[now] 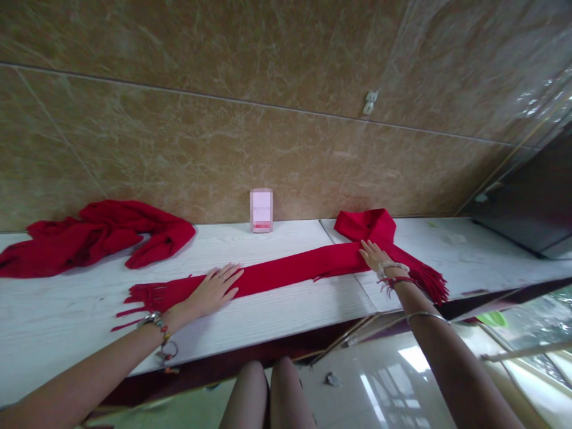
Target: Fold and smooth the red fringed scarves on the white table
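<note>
A long red fringed scarf [286,271] lies stretched along the white tabletop [67,322]. My left hand [217,289] rests flat on it near its left fringed end, fingers spread. My right hand [373,255] presses flat on the scarf further right, where it is folded back on itself [366,226]. A second fringed end [431,280] hangs by my right wrist at the table's front edge. Both wrists wear bracelets.
A second red scarf [98,235] lies crumpled at the back left against the brown marble wall. A small pink-white card [261,210] stands at the wall. A dark screen [531,208] stands at the right. My knees [268,393] show below the table edge.
</note>
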Available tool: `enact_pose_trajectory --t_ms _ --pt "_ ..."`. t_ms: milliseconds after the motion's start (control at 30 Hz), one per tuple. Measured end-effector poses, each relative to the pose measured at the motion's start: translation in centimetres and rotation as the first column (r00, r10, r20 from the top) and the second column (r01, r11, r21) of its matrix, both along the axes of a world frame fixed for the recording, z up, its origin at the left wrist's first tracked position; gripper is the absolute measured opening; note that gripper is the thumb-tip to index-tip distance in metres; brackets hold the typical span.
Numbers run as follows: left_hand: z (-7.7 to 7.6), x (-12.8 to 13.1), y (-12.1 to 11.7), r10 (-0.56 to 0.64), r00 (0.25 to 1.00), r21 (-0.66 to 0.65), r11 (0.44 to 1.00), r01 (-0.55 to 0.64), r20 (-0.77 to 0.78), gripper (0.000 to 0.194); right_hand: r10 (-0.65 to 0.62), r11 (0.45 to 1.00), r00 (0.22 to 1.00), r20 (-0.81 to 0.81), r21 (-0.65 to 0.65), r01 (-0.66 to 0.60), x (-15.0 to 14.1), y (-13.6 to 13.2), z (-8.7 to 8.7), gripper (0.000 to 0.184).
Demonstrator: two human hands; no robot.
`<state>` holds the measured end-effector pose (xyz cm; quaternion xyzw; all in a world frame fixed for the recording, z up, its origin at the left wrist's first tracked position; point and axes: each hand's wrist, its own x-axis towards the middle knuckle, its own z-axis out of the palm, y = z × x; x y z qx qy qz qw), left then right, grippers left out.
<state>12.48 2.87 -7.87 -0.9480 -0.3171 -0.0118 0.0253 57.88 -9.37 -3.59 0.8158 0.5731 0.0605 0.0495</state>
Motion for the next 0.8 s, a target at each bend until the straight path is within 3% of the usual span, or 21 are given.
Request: enact_pose_trajectory --t_ms 67,133,267,367,567,800 --pt "0.0 0.2 0.3 -0.008 1.0 -0.009 1.0 0.008 0.015 0.047 0.015 0.998 1.0 0.006 0.063 -0.015 -1.6 0.4 0.3 0.046" --pt "0.2 0.8 0.6 -0.032 0.998 -0.033 0.999 0.034 0.052 0.047 0.182 0.968 0.983 0.009 0.176 -0.181 -4.8 0.9 0.4 0.048" --pt "1.4 3.4 1.4 -0.097 0.984 -0.138 0.983 0.118 0.149 0.042 0.635 0.764 0.772 -0.025 0.165 -0.624 -13.1 1.7 -0.3 0.04" --pt "2.5 6.0 2.1 -0.07 0.973 -0.264 0.956 0.129 0.22 0.04 0.746 0.665 0.665 -0.038 0.086 -0.742 -17.7 2.0 -1.0 0.032" --pt "3.5 9.9 4.4 0.054 0.98 -0.541 0.839 0.06 0.191 0.027 0.734 0.678 0.678 0.023 -0.072 -0.731 -20.1 3.0 -1.4 0.023" --pt "4.0 11.9 6.3 0.044 0.992 -0.715 0.698 0.052 0.115 0.007 0.719 0.692 0.687 0.109 -0.015 -0.722 -20.3 3.0 -1.7 0.02"
